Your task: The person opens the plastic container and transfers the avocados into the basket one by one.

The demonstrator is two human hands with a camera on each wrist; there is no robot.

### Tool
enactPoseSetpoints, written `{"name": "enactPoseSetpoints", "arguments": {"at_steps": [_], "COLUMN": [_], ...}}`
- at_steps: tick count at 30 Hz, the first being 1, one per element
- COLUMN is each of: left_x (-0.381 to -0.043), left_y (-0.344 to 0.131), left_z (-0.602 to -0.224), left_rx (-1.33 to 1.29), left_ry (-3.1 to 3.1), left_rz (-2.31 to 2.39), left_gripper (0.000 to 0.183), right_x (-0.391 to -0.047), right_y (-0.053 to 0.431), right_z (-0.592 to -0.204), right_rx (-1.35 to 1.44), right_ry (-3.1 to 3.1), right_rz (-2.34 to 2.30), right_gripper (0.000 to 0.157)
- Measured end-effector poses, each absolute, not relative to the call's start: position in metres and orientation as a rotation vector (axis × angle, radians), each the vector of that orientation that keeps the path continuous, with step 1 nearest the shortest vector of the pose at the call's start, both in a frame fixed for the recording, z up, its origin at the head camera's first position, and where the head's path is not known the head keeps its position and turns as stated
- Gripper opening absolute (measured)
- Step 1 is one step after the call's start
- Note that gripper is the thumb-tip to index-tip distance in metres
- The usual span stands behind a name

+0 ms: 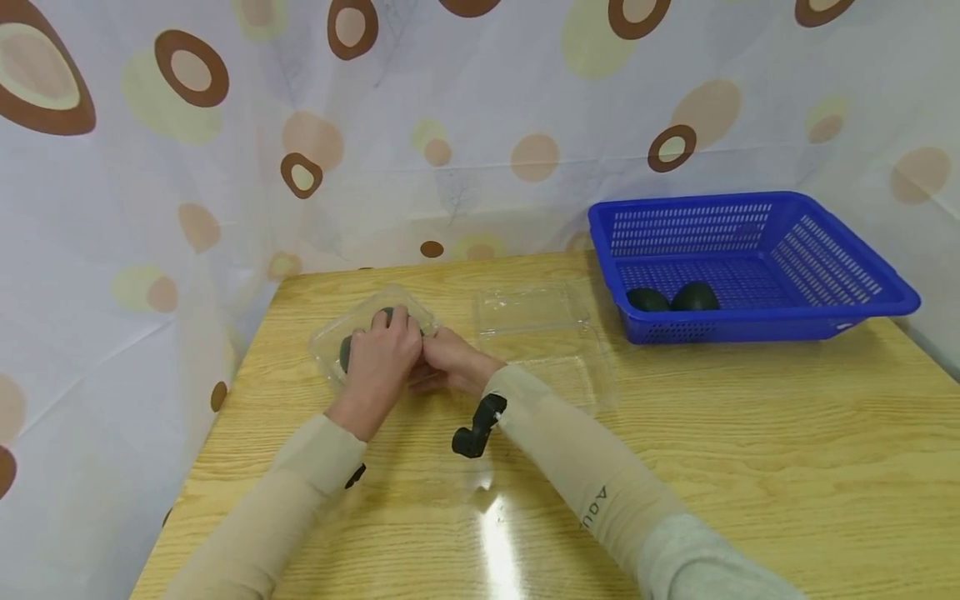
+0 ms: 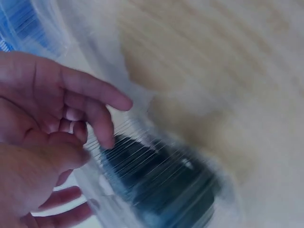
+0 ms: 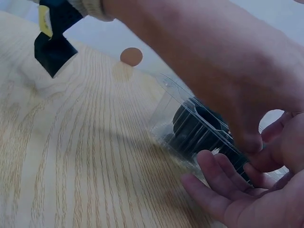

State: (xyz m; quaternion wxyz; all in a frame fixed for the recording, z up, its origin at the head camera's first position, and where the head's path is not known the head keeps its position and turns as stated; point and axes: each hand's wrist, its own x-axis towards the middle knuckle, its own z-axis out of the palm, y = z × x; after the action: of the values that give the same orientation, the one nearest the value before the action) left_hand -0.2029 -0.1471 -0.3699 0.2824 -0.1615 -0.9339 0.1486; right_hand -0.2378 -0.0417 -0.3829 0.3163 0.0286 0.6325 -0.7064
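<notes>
A clear plastic clamshell [image 1: 327, 340] lies at the left of the table, with dark green avocados [image 1: 346, 354] inside. Over its top reaches my left hand [image 1: 381, 350], gripping the near right edge. My right hand [image 1: 452, 354] pinches the same edge from the right, close against the left fingers. In the left wrist view an avocado [image 2: 161, 185] shows through ribbed plastic below the fingers. The right wrist view has the clamshell wall [image 3: 164, 111] standing on the wood, both thumbs near its rim. Whether the lid is latched cannot be told.
A second clear clamshell [image 1: 536, 312] lies opened out on the table, partly behind the right forearm. At the back right stands a blue plastic basket [image 1: 757, 321] with two avocados [image 1: 695, 297] in it. A patterned curtain [image 1: 480, 125] hangs behind the wooden table [image 1: 720, 442].
</notes>
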Motion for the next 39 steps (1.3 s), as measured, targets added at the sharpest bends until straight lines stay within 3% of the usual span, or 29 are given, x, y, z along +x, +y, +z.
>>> {"name": "enactPoseSetpoints", "arguments": {"at_steps": [9,16,24,33,39], "left_x": [-0.205,-0.205,-0.205,-0.218,-0.216], "left_y": [-0.146,-0.152,-0.159,-0.183,-0.197], "left_z": [-0.366,-0.367,-0.363,-0.324,-0.317], "left_rx": [-0.42,-0.473,-0.516,-0.408,-0.399], "left_ry": [-2.587,-2.544,-2.549,-2.531,-2.512], "left_rz": [0.427,0.445,0.466,0.386,0.336], "left_gripper": [0.004,0.014,0.012,0.046,0.046], "right_x": [-0.233,-0.231,-0.231,-0.234,-0.235], "right_y": [-0.044,-0.047,-0.049,-0.048,-0.044], "right_z": [-0.381,-0.379,-0.38,-0.377,-0.377], "right_rx": [0.028,0.029,0.022,0.102,0.12], "right_ry": [1.63,1.66,1.673,1.626,1.633], "right_rz": [-1.867,-1.837,-1.809,-1.805,-1.79], "right_gripper": [0.026,0.026,0.029,0.029,0.026]}}
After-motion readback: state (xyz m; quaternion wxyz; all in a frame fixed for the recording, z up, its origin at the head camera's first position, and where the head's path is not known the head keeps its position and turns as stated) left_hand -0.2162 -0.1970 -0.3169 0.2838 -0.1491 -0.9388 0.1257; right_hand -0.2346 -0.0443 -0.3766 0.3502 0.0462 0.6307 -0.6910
